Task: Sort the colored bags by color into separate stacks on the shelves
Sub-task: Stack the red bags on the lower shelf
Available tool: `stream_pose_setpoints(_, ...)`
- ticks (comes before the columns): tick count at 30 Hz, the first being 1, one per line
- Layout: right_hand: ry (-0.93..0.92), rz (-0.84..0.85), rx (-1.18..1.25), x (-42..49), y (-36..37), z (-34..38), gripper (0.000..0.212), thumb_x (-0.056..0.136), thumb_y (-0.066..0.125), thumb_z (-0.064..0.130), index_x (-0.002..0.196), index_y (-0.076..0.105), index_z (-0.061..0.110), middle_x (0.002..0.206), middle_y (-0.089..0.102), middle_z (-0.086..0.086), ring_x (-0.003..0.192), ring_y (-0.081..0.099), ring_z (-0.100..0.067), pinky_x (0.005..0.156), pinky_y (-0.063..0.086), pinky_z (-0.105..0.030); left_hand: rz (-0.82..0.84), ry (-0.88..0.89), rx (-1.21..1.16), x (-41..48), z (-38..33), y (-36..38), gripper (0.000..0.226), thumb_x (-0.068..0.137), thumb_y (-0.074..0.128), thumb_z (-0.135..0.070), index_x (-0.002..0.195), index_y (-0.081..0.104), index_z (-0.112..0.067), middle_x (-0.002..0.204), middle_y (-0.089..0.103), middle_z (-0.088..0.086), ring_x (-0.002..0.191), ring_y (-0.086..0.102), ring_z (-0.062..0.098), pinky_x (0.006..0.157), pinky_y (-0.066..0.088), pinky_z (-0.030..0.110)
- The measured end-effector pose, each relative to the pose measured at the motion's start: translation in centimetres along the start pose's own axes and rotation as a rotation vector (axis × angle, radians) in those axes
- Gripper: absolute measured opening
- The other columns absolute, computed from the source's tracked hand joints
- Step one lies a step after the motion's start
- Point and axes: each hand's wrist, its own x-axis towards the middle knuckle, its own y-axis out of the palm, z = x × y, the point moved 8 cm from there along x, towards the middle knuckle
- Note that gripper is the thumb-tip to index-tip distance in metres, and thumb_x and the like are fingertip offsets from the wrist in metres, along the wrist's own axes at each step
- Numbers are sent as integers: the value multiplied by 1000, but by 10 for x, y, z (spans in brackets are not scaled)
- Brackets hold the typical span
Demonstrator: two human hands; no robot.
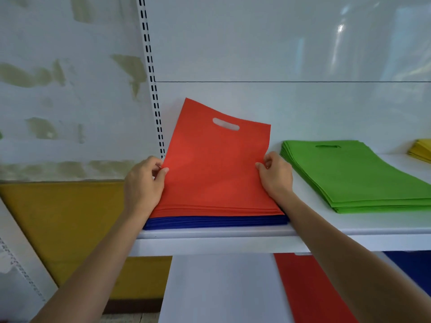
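Both forearms reach up to the white shelf (326, 231). The left hand (144, 183) and right hand (276, 176) each pinch a side edge of the top red bag (217, 159), fingers curled, tilting its far end upward. Beneath the fingers lie the red stack (217, 209) and blue stack (217, 222); the green stack (354, 176) sits right of them.

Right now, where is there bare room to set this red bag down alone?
Lower shelf: wide bare patch left of its red bags. Upper shelf crowded: the right hand, pinching the top red bag, fills the strip between the blue stack and green stack; only a sliver before the yellow stack.
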Motion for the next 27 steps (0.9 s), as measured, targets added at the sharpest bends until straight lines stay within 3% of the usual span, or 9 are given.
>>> stream_pose_setpoints(3, -153, -106, 67, -3, -15, 18, 14, 88, 58, 13, 97, 57, 2, 95, 62, -14, 86, 58, -30, 71, 42, -35, -48, 106, -24, 0, -17, -14, 23, 84, 65, -9, 106, 62, -5, 88, 68, 11, 74, 62, 25, 68, 46, 30)
stream_pose_setpoints(5, -219, -154, 177, -3, -32, 30, 16, 88, 58, 8, 101, 55, -1, 91, 62, -15, 82, 57, -29, 73, 45, -40, -93, 233, 8, -2, -35, -27, 19, 83, 65, -5, 102, 66, -5, 85, 67, 10, 70, 62, 23, 65, 44, 27)
stream_pose_setpoints(9, -295, -206, 245, -5, -80, 32, 38, 86, 59, 3, 122, 48, 3, 85, 54, -4, 70, 48, -16, 68, 38, -25, -106, 245, -31, -11, -64, -36, 18, 87, 59, -3, 102, 68, -5, 91, 65, 11, 76, 60, 21, 70, 43, 26)
stream_pose_setpoints(13, -410, -244, 89, -17, -140, 5, 27, 83, 58, -1, 109, 61, 2, 99, 62, -14, 83, 58, -29, 75, 39, -23, -34, 220, -75, -36, -107, -8, 26, 89, 52, 1, 108, 67, -7, 101, 63, 12, 90, 61, 28, 80, 45, 31)
stream_pose_setpoints(15, -392, -270, 21, -24, -178, -22, 25, 81, 58, -2, 105, 64, 0, 102, 61, -17, 86, 59, -31, 78, 41, -26, 7, 251, -105, -53, -139, 14, 26, 88, 52, 2, 107, 67, -7, 99, 63, 11, 91, 61, 29, 79, 44, 31)
stream_pose_setpoints(19, -267, -296, -103, -46, -262, -93, 30, 85, 55, 0, 115, 60, 0, 111, 58, -17, 92, 57, -31, 82, 39, -25, 91, 332, -199, -97, -220, 56, 26, 85, 50, -2, 103, 68, -6, 96, 64, 11, 89, 61, 28, 78, 39, 24)
stream_pose_setpoints(25, -34, -254, -290, -111, -361, -213, 31, 91, 46, 5, 120, 56, 2, 120, 55, -15, 105, 54, -30, 86, 38, -29, 312, 381, -344, -202, -335, 132, 43, 83, 34, -23, 106, 67, -9, 99, 63, 10, 92, 62, 28, 78, 46, 33)
stream_pose_setpoints(27, 55, -239, -353, -138, -388, -258, 31, 91, 46, 4, 120, 56, 2, 119, 55, -15, 104, 54, -31, 86, 39, -31, 397, 384, -387, -245, -366, 156, 41, 83, 36, -21, 108, 66, -9, 100, 62, 10, 93, 62, 28, 76, 50, 35)
